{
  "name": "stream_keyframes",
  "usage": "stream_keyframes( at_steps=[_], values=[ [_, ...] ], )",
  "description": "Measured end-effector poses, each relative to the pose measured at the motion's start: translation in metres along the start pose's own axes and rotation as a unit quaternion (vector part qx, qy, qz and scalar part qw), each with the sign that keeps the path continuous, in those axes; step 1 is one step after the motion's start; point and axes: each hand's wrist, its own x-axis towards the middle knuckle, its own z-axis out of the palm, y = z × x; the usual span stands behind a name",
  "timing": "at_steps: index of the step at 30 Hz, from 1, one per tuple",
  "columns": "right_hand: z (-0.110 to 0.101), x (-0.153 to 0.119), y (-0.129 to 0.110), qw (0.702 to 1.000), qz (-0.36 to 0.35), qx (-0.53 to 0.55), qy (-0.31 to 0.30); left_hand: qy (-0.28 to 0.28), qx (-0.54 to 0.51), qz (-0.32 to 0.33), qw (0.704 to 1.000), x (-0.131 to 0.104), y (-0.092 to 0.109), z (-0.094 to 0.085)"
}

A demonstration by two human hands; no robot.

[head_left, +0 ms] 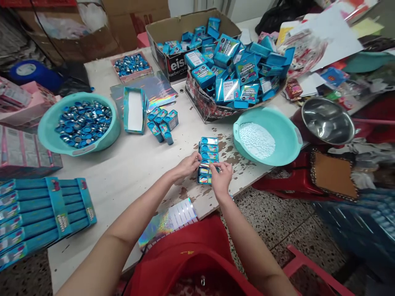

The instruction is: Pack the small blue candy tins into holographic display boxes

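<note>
A row of small blue tins stands on the worn white table in front of me, several with shiny stickers on their tops. My left hand is at the row's left side, its thumb and fingers closed at one end of a narrow shiny sticker. From the right, my right hand pinches the sticker's other end, just over a tin near the front of the row. Sheets of holographic stickers lie at the table's front edge, close to my body.
A bowl of blue caps stands left; another with white pellets stands right. Loose tins sit beyond my hands, near an open blue box. Cartons heaped with tins fill the back; stacked blue packs are at left.
</note>
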Motion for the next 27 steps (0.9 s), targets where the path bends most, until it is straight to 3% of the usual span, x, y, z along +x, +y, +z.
stream_keyframes(
  at_steps=[3, 7, 10, 13, 15, 17, 19, 22, 24, 26, 27],
  values=[
    [0.01, 0.015, 0.008, 0.999, 0.049, 0.009, 0.006, 0.0, -0.014, -0.008, 1.0, 0.016, -0.01, 0.004],
    [0.017, 0.022, 0.015, 0.992, 0.122, 0.045, -0.003, 0.03, -0.089, -0.088, 0.992, 0.017, -0.028, 0.021],
    [0.017, 0.022, 0.017, 0.985, 0.153, 0.074, -0.024, 0.134, -0.04, -0.135, 0.981, 0.007, -0.036, 0.041],
    [0.016, 0.024, 0.019, 0.99, 0.126, 0.061, -0.023, 0.247, 0.03, -0.084, 0.965, -0.002, -0.033, 0.063],
    [0.015, 0.027, 0.02, 0.991, 0.125, 0.047, -0.015, 0.217, 0.077, -0.046, 0.972, -0.007, -0.028, 0.072],
    [0.01, 0.028, 0.02, 0.99, 0.133, 0.05, -0.017, 0.144, 0.136, -0.061, 0.978, -0.016, -0.027, 0.066],
    [0.001, 0.021, 0.016, 0.993, 0.103, 0.056, 0.003, 0.105, 0.19, -0.102, 0.971, -0.037, -0.035, 0.047],
    [-0.014, -0.009, 0.002, 0.998, -0.035, 0.03, 0.049, 0.053, 0.209, -0.18, 0.96, -0.093, -0.06, 0.012],
    [-0.018, -0.042, -0.007, 0.99, -0.134, 0.025, -0.024, -0.016, 0.181, -0.273, 0.945, -0.139, -0.08, 0.002],
    [-0.013, -0.078, -0.009, 0.959, -0.213, 0.041, -0.183, -0.065, 0.134, -0.308, 0.94, -0.178, -0.097, 0.008],
    [-0.007, -0.094, -0.008, 0.936, -0.24, 0.044, -0.252, -0.064, 0.109, -0.309, 0.943, -0.192, -0.103, 0.015]
  ],
)
